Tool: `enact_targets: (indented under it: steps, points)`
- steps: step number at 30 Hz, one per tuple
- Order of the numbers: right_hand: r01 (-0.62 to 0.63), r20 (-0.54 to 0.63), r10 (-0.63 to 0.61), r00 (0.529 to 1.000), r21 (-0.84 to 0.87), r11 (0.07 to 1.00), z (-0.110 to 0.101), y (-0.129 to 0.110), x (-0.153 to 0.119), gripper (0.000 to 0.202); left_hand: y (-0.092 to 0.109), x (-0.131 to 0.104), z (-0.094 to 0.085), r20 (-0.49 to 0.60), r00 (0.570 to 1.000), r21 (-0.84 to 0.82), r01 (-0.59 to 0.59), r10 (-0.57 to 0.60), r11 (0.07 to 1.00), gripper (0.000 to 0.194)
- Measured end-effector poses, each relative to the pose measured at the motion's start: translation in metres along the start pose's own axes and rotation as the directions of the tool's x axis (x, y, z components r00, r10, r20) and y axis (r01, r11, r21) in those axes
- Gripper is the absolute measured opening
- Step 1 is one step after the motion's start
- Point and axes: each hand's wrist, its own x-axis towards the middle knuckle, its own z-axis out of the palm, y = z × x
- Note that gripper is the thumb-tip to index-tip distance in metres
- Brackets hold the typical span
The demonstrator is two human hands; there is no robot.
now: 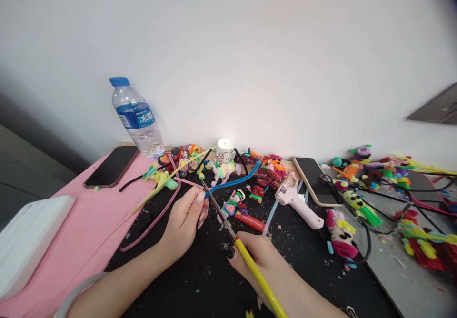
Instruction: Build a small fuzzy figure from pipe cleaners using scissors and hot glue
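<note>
My left hand (189, 215) pinches one end of a blue pipe cleaner (235, 183) between thumb and fingers. The rest of the pipe cleaner curves off to the right, above the table. My right hand (262, 263) grips a pair of scissors (223, 218) with a yellow handle. Their metal blades point up and left, with the tips beside the blue pipe cleaner, close to my left fingertips. Whether the blades touch it, I cannot tell. A pink pipe cleaner (153, 234) lies left of my left hand. Several small pipe-cleaner figures (233, 203) lie just beyond my hands.
At the back stands a white cup-shaped candle (225, 150). A pale pink glue gun (298, 203) and a phone (314, 180) lie right. Left are a water bottle (137, 123), another phone (112, 166) and a white box (34, 242). Cables and figures (342, 237) crowd the right side.
</note>
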Motion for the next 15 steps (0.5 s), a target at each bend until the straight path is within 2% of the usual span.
enact_targets:
  steps: [7,15]
  points:
    - [-0.005,0.024,0.005,1.0,-0.025,1.0,0.001,0.005,0.003,0.035,-0.003,-0.002,0.001,0.035,0.998,-0.037,0.062,-0.061,0.997,0.034]
    - [-0.033,0.069,0.034,0.997,-0.025,0.999,0.004,0.011,0.005,0.039,-0.005,-0.001,0.003,0.03,0.999,-0.054,0.042,-0.041,0.998,0.034]
